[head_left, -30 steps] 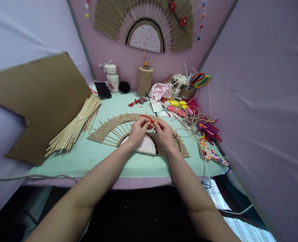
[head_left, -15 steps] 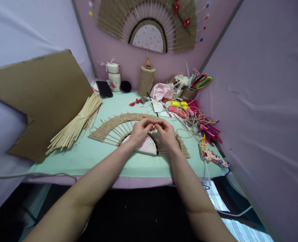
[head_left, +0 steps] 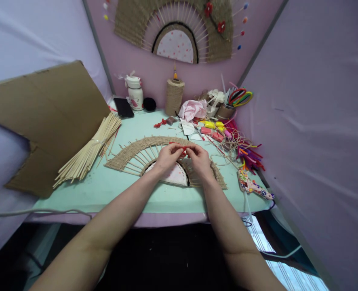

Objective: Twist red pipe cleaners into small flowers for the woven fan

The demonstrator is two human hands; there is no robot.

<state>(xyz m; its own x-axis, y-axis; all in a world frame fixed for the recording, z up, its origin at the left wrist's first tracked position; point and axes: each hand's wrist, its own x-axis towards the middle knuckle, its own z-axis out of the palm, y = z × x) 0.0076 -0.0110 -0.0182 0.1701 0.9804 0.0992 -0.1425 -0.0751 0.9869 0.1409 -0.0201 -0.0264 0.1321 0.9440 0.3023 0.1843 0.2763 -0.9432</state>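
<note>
Red fuzzy strand (head_left: 184, 152), partly shaped into a small bunched form, sits in the narrow gap between two sets of fingertips, over the woven fan (head_left: 121, 157) on the pale green tabletop (head_left: 106, 198). From the left, a sheet of brown cardboard (head_left: 60, 101) leans beside a tied bundle of thin sticks (head_left: 88, 151), both well apart from the fingers. Next comes the fan's left wing, then the left hand (head_left: 167, 157), thumb and fingertips brought together on the strand's left side. A thin length of the strand shows just beyond these fingers, its long axis running roughly sideways, out to the left of the pinch. The bunched part is between the hands, slightly below that length in the view; which way it faces is too small to tell. On its right side the right hand (head_left: 199, 159) pinches it too, fingertips closed and nearly meeting the left ones. Neither hand is clearly nearer: both appear to touch the piece, though the loose length is on the left hand's side. Farther right are tangled twine (head_left: 235, 141), a heap of coloured fuzzy stems (head_left: 251, 157) and a flower-patterned tool (head_left: 253, 186) near the table edge.
</note>
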